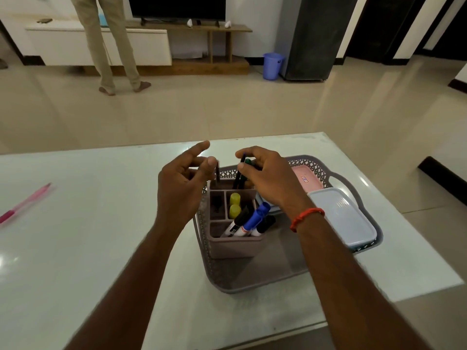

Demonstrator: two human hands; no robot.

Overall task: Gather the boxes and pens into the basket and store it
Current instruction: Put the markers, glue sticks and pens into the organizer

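Observation:
A grey lattice basket (252, 281) stands on the white table (75, 248). Inside it is a mauve pen holder (235, 246) with markers (249, 223) in front and two yellow-capped ones (235, 204) in the middle. A light blue box (346, 218) and a pink box (307, 179) lie in the basket's right part. My right hand (267, 178) pinches a few dark pens (241, 173) over the holder's back compartment. My left hand (187, 178) holds a thin dark pen (217, 171) above the same compartment. A pink pen (25, 202) lies far left on the table.
Beyond the table's far edge is tiled floor. A person stands at the TV unit (101, 46) at the back. A blue bucket (273, 65) sits beside a dark cabinet (318, 36). The table's right edge is close to the basket.

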